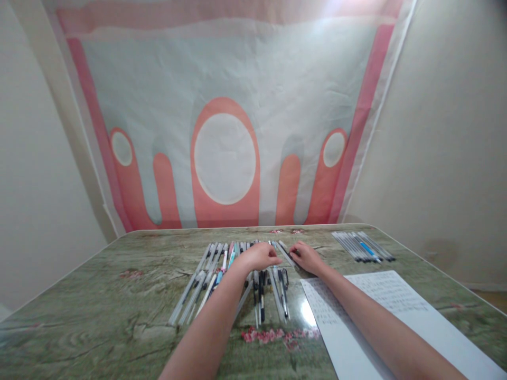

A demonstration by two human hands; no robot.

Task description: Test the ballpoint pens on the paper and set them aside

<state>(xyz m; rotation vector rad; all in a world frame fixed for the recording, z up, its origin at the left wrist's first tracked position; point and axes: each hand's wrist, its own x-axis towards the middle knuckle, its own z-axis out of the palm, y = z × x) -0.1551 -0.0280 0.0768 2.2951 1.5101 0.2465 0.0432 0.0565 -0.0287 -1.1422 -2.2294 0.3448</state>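
Observation:
Many pens (pixel 197 282) lie in two rough rows on the table, most of them clear-barrelled with dark tips. My left hand (pixel 259 256) is over the right part of these rows, its fingers curled toward the right. Whatever may be between its fingertips is too small to make out. Just to the right, my right hand (pixel 306 257) rests low at the table with bent fingers closed at the side of a slanting clear pen (pixel 285 254). Below the left hand, several black pens (pixel 262 298) point toward me. My left forearm covers part of the rows.
A separate group of grey pens with one blue pen (pixel 368 249) lies at the back right. White sheets with handwriting (pixel 390 293) are under my right forearm. The wood-patterned table (pixel 99 295) ends before a pink and grey wall hanging (pixel 225 158).

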